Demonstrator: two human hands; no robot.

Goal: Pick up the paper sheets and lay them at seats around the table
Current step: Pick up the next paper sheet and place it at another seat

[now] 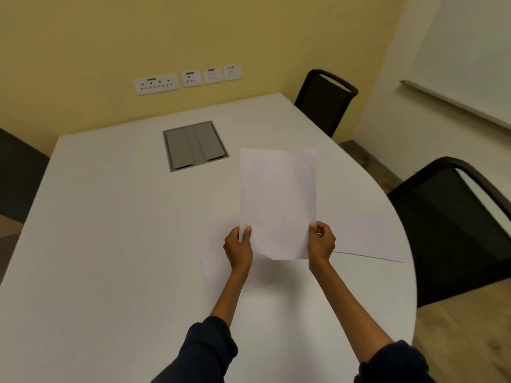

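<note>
A white paper sheet (pixel 278 200) is held up above the white table (pixel 110 244), tilted toward me. My left hand (pixel 238 248) pinches its lower left edge and my right hand (pixel 320 244) pinches its lower right edge. Beneath the hands another white sheet (pixel 218 261) lies flat on the table, partly hidden by my arms. One more sheet (pixel 365 239) lies flat to the right, near the table's curved edge.
A grey cable hatch (pixel 195 145) is set into the table's far middle. Black chairs stand at the far right corner (pixel 326 102), at the right side (pixel 453 228) and at the left edge (pixel 19 175). Wall sockets (pixel 188 78) line the yellow wall.
</note>
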